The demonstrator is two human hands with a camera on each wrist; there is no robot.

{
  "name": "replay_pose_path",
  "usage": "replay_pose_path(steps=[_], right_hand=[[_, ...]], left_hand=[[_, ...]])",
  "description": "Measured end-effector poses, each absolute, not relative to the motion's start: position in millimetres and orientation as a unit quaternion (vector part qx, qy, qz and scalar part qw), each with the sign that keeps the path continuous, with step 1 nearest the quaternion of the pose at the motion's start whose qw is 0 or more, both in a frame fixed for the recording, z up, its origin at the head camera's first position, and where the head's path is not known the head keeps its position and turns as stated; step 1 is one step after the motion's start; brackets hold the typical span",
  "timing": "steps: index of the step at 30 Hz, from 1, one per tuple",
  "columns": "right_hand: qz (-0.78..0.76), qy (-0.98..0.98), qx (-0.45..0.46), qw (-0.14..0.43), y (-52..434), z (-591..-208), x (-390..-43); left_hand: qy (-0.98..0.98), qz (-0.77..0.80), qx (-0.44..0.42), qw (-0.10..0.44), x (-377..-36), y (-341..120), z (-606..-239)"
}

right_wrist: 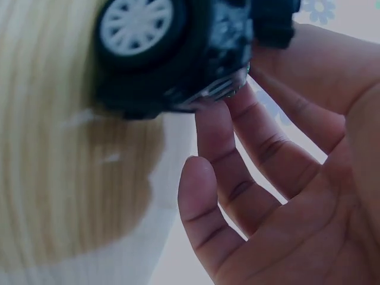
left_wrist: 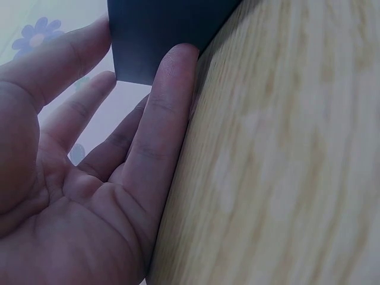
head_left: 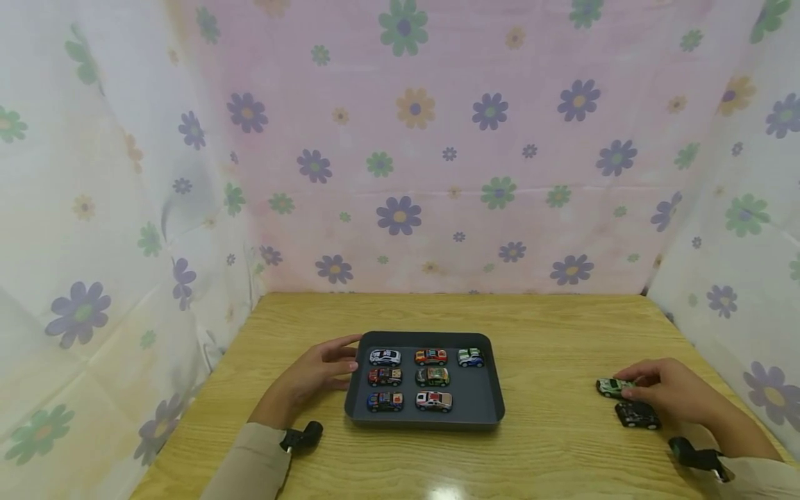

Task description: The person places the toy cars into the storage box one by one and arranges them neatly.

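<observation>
Right hand (head_left: 671, 392) lay at the right side of the table (head_left: 562, 444), fingers curled over the green-and-white toy car (head_left: 614, 387); the right wrist view showed fingertips (right_wrist: 222, 127) against the car's underside by a wheel, so the hand was grasping it — whether it was lifted clear of the table could not be told. A black toy car (head_left: 637, 414) sat just beside, nearer the person, partly under the hand.

Left hand (head_left: 315, 375) was released, fingers straight, resting against the left wall of the dark tray (head_left: 425, 418) — steadying it.

Tray held seven cars in rows; the right-hand column had only one, at the back, with bare floor in front of it.

Judgement: pinch the car by its sides, keep wheels down, carry it over the rim and set it in line with the rows without nudging neighbours; keep the left hand bracing the tray
</observation>
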State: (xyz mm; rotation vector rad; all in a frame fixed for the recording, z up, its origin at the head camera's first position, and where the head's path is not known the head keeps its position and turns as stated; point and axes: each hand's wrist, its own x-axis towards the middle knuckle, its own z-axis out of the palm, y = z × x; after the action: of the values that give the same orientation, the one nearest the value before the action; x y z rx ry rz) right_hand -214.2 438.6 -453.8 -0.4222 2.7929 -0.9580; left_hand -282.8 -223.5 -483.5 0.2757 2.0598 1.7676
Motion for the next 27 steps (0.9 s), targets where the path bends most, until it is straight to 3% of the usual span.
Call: replay_pose_path(steps=[12,27], right_hand=[[-0.333,0.929,-0.143,0.074,428,-447,-217],[-0.307,0.932,-0.192,0.000,405,-434,-228]], left_hand=[[0.741,0.631,0.100,0.204,-284,-226,-485],[0.738,0.635,0.098,0.205,-283,-223,-484]])
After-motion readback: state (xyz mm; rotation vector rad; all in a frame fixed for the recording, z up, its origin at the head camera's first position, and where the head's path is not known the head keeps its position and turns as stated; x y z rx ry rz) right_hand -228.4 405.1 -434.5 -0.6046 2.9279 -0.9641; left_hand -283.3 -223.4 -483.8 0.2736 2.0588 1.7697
